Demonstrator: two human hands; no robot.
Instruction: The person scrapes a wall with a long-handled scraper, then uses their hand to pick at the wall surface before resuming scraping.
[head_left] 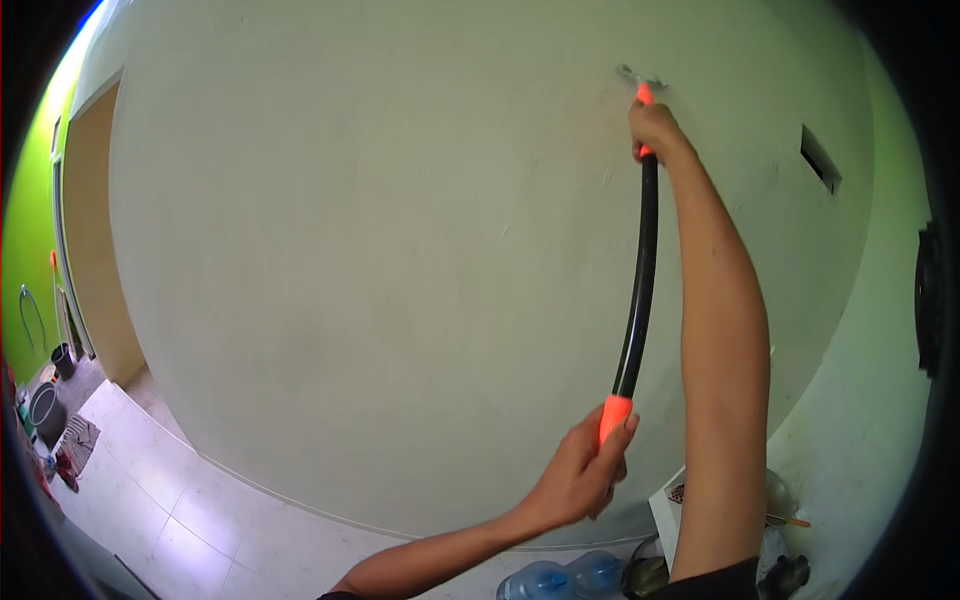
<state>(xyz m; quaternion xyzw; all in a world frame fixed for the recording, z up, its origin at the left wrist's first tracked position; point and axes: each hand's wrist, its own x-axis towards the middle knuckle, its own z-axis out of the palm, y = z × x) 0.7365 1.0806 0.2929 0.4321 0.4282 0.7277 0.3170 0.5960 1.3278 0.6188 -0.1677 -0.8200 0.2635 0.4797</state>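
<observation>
Orange grips (616, 410) fill the raised right hand (656, 128) and lower left hand (578, 468).

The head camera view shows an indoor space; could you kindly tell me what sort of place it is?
Probably a room in a home, though that isn't certain. The shiny pale tiled floor, the round dark-grey bucket and the translucent blue plastic bottles suggest it.
</observation>
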